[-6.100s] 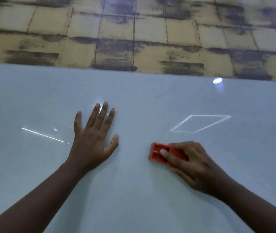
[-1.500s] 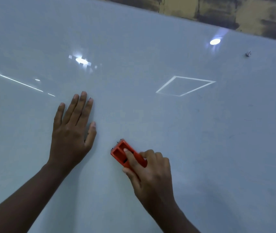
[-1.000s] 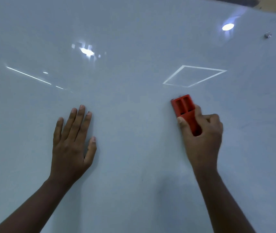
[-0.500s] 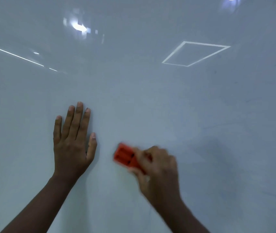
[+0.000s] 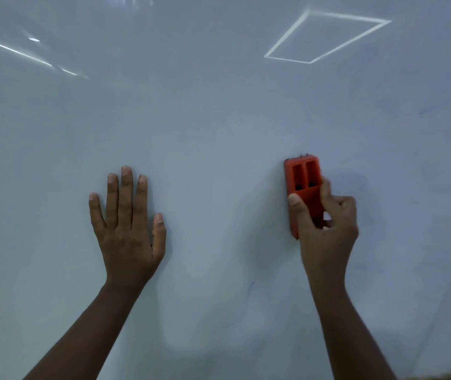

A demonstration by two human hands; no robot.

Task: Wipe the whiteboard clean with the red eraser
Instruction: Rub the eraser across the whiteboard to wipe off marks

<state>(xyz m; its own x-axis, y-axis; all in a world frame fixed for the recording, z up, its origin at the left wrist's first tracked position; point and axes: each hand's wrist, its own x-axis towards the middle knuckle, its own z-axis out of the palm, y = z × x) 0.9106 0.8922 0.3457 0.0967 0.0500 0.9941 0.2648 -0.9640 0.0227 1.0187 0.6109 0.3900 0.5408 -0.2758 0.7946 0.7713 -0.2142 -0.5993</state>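
The whiteboard [image 5: 219, 119] fills almost the whole view, pale grey-white and glossy. My right hand [image 5: 326, 229] grips the red eraser [image 5: 302, 176] and presses it flat on the board right of centre, its long side pointing up. The eraser's lower half is hidden under my fingers. My left hand [image 5: 128, 223] lies flat on the board left of centre, fingers spread and holding nothing. Faint blue marker traces [image 5: 422, 111] show at the right, and a thin dark mark [image 5: 250, 286] sits below the eraser.
Reflections of ceiling lights lie on the board: a bright square outline [image 5: 326, 37] at the upper right and a slanted line [image 5: 13, 49] at the upper left. A sliver of yellowish floor [image 5: 444, 375] shows at the bottom right corner.
My right hand has swept the eraser from beside my left hand to the right and upward, turning it upright. The view has tilted lower on the board. My left hand stays flat.
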